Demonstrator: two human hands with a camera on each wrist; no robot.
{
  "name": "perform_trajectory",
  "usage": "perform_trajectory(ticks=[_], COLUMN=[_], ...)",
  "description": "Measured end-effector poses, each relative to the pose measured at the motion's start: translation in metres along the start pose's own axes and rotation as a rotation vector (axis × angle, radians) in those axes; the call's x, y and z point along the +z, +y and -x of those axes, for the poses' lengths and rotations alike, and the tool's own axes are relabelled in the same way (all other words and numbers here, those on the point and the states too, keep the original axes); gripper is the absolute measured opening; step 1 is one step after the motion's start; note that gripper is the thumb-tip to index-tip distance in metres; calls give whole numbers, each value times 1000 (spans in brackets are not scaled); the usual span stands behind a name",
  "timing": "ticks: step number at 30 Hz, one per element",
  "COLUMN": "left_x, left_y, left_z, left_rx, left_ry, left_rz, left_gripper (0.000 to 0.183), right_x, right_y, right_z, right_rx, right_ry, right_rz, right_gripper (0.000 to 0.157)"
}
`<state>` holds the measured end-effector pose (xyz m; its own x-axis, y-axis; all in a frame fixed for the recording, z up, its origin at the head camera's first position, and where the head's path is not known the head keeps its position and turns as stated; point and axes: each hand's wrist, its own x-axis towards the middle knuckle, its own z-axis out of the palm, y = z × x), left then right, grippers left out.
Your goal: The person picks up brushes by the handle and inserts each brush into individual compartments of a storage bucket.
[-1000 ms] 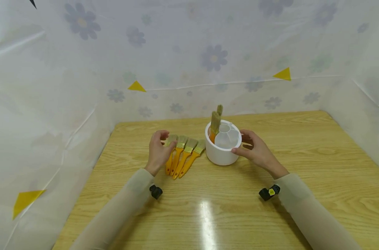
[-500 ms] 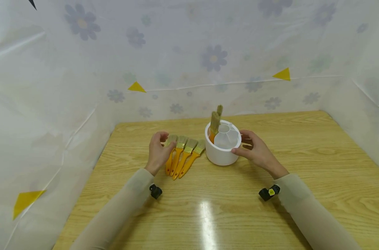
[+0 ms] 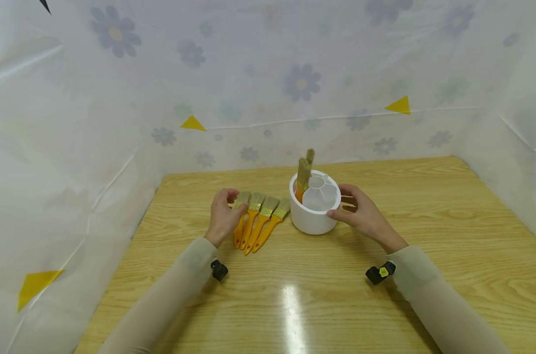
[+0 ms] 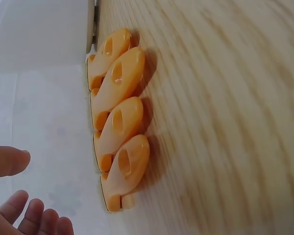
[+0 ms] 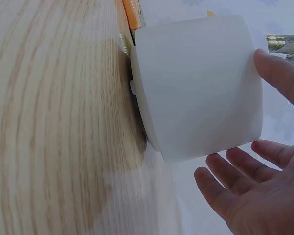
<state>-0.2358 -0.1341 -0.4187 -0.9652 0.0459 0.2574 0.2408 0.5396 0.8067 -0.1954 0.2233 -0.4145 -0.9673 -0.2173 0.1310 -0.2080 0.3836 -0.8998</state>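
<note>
A white round divided holder (image 3: 313,221) stands on the table, with two paintbrushes (image 3: 304,172) upright in its left part, bristles up. My right hand (image 3: 360,211) rests against its right side. In the right wrist view, the thumb lies at the rim and the loosely extended fingers (image 5: 235,171) touch the wall. Left of the holder, several flat paintbrushes with orange handles (image 3: 262,228) lie fanned side by side, bristles away from me. Beside and partly over the leftmost brush hovers my left hand (image 3: 225,214), its fingers loosely bent around nothing. The handle ends (image 4: 120,117) face the left wrist camera.
The wood-grain table (image 3: 334,305) runs back to a flower-patterned sheet (image 3: 268,73), with plain sheeting (image 3: 42,172) at the left side. Yellow triangles (image 3: 400,105) are stuck on the sheeting. Dark cameras (image 3: 380,272) sit on both wrists.
My left hand has dipped very slightly. The right hand, the holder and the paintbrushes stay essentially in place.
</note>
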Motion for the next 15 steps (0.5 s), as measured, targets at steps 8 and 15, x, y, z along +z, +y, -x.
perform_trajectory(ticks=[8,15], left_x=[-3,-4], left_y=[0,-4], left_z=[-2,-4], left_rx=[-41,-63], left_ry=[-28,-65], left_rz=[-27,-45], left_gripper=[36,38], right_x=[0,0], right_y=[-1,0], right_z=[0,0], right_rx=[0,-2], right_ry=[2,5], right_rz=[-4,-3], right_gripper=[76,76])
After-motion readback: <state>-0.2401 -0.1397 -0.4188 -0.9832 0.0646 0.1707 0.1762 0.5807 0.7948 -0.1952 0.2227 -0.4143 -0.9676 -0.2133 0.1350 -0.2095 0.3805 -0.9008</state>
